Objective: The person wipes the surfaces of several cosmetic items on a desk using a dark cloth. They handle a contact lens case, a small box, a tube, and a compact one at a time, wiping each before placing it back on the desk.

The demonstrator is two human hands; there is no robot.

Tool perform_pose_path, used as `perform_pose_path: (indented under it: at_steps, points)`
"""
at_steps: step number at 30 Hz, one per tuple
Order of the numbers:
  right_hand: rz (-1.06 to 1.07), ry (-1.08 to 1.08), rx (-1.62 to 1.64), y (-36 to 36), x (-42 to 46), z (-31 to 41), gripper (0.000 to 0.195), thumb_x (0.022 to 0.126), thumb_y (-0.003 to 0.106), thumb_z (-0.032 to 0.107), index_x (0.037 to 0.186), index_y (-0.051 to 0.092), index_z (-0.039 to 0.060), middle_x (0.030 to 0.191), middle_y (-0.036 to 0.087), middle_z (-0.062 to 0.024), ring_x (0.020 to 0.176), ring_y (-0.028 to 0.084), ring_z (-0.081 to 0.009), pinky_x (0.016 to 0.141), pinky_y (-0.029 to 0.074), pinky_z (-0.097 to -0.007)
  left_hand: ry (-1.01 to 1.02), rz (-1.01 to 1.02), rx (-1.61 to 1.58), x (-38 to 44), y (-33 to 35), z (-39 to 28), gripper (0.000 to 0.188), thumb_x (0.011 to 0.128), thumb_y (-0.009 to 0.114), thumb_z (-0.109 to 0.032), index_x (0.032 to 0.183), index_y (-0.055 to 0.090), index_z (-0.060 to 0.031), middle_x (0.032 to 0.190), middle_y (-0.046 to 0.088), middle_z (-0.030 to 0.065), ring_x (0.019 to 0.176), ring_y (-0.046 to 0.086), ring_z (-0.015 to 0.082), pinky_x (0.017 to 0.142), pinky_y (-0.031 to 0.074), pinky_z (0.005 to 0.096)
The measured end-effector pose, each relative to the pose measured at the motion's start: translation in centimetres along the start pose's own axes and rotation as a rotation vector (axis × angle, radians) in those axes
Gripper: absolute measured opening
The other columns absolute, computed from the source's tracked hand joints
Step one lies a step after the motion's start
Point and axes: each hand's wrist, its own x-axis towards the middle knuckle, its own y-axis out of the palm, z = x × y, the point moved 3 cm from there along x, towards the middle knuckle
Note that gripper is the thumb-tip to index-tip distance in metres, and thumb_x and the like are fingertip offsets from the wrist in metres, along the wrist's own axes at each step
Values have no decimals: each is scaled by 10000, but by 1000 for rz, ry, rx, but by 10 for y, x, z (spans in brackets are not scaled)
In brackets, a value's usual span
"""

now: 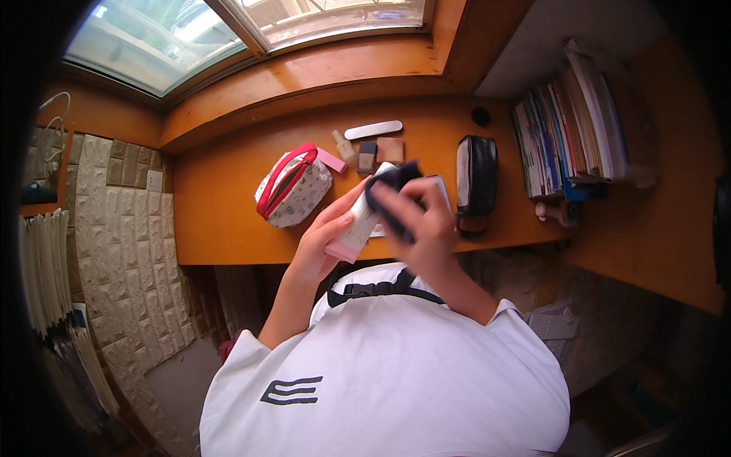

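My left hand (320,243) grips a long white carton (358,221) with a pink end, tilted over the front edge of the wooden desk (223,228). In my right hand (431,225) is a dark cloth (408,171), bunched against the carton's upper part; hand and cloth are blurred. The cloth covers some of the carton's face. Behind my right hand a pale flat object shows only in part, so I cannot tell what it is. Left of my hands stands a white patterned pouch (308,197) with red trim and a partly opened zip.
Beyond my hands lie a pink box (331,160), a small beige bottle (345,148), a dark-topped bottle (366,159), a square compact (390,149) and a slim white case (373,129). A black zipped case (477,177) stands to the right, near stacked books (548,137).
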Motion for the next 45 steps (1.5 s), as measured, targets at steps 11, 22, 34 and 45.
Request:
perform_pose_path:
  at_steps: [11, 22, 34, 45]
  points:
    - [-104, 340, -53, -10, -21, -102, 263, 827, 735, 68, 1089, 749, 67, 940, 590, -116, 860, 634, -258, 762, 511, -328, 16, -279, 652, -40, -83, 30, 633, 997, 518, -204, 1561, 270, -58, 1448, 447, 137, 1273, 498, 246, 1066, 362, 331]
    - [140, 572, -140, 22, -122, -118, 282, 779, 772, 129, 1060, 763, 107, 934, 589, -98, 871, 619, -284, 779, 511, -368, -143, -449, 1709, 48, -130, 164, 699, 883, 603, -215, 1498, 323, -32, 1117, 507, 261, 968, 590, 428, 777, 529, 511]
    - [73, 529, -186, 12, -125, -127, 290, 768, 766, 97, 1057, 763, 105, 918, 562, -98, 855, 605, -281, 760, 508, -371, -37, -440, 1767, 77, -143, 184, 733, 848, 707, -361, 1424, 411, -17, 1165, 521, 223, 1036, 560, 365, 808, 509, 479]
    - [70, 542, -195, 6, -125, -134, 294, 773, 762, 91, 1067, 760, 101, 915, 558, -102, 833, 602, -281, 748, 508, -370, -441, -1084, 1397, 206, -180, 173, 795, 786, 785, -327, 1389, 361, -30, 1329, 404, 214, 1267, 432, 380, 992, 427, 533]
